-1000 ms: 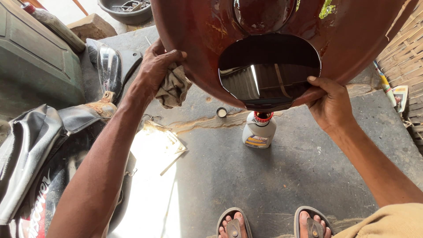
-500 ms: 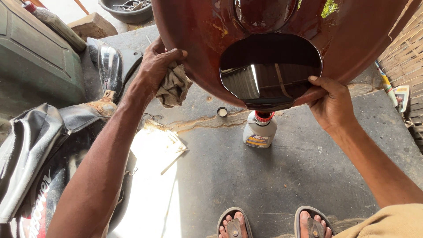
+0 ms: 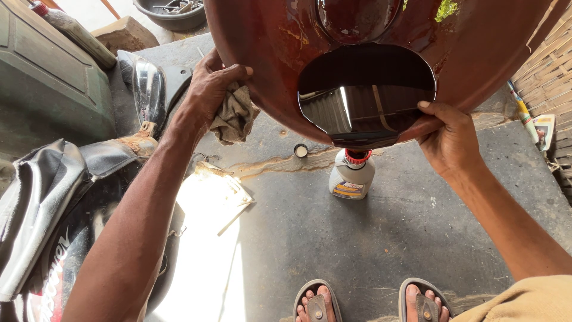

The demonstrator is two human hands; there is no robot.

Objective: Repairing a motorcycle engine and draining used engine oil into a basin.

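1. Here, your left hand [image 3: 211,83] grips the left edge of the large glossy dark-red curved body panel [image 3: 268,53] that fills the top of the frame, its fingers closed over a crumpled grey-brown cloth [image 3: 234,116] bunched against the shell, likely so the rag pads the grip.
2. Your right hand [image 3: 450,143] cups the lower right rim beside the panel's dark rounded opening [image 3: 366,95], thumb on top and fingers curled underneath. A hand on each side holds the shell level above the floor.
3. Directly under the panel's bottom lip, at centre frame, stands a small white plastic bottle with a red neck [image 3: 352,174], uncapped; its little round cap [image 3: 301,150] lies just to its left on the grey concrete floor [image 3: 369,244].
4. The lip hangs very near the bottle's neck, so there is little room downward there.
5. At the left of the frame lie a black seat [image 3: 42,203] and a chrome-and-black part [image 3: 149,89], crowding that side.
6. To the right a woven bamboo wall [image 3: 551,65] closes in.
7. Bare floor opens toward your sandalled feet [image 3: 369,304] at the bottom.
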